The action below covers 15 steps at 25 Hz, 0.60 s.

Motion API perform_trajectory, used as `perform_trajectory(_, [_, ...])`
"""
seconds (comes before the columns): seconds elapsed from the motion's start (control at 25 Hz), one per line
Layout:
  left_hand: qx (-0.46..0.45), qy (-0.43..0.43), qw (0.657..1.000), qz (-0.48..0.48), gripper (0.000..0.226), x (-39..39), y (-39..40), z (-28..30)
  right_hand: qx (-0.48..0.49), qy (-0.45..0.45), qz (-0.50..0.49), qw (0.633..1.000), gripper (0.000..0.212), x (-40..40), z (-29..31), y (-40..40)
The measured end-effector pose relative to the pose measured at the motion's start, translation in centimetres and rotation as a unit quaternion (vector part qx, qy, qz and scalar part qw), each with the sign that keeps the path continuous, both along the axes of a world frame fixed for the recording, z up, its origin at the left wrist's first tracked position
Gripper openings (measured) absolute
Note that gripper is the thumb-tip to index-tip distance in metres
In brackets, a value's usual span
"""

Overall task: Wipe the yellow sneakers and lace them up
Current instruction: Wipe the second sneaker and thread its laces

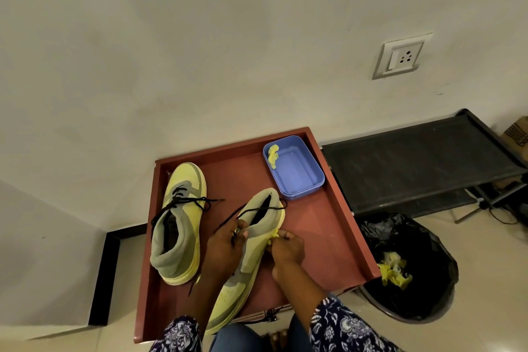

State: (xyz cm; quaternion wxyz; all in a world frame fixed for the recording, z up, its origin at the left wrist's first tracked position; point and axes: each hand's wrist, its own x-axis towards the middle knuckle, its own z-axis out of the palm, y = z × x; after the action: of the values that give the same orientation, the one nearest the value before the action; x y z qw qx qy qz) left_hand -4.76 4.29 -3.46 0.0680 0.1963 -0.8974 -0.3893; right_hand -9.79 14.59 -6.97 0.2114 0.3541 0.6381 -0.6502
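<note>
Near sneaker (251, 240): centre of the red bench (328, 226), toe toward 6 o'clock.
Left hand (225, 246): fingers curled over its collar, gripping it.
Right hand (285, 246): fingers pinching a yellow wipe (273, 236) against its 3 o'clock side.
Second sneaker (181, 220): at 9 o'clock, black laces loose.
Blue tub (295, 168): at 1 o'clock.

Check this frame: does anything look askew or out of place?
Mostly tidy. The far sneaker has its black laces loose, one end trailing onto the red tray. The two sneakers point opposite ways.
</note>
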Motion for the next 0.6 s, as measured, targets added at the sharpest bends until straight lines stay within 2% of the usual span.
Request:
perform_trajectory(0.16, [0.001, 0.001, 1.000, -0.012, 0.006, 0.0, -0.1, -0.1, 0.025, 0.038, -0.020, 0.999, 0.017, -3.0, 0.9, 0.8])
perform_trajectory(0.32, [0.012, 0.005, 1.000, -0.008, 0.006, 0.0, 0.0, -0.2, 0.061, 0.102, 0.013, 0.993, 0.022, -3.9, 1.7, 1.1])
perform_trajectory(0.6, [0.012, 0.017, 1.000, -0.001, 0.006, 0.1, -0.1, -0.7, 0.128, 0.189, 0.088, 0.970, 0.024, 2.3, 1.7, 0.6])
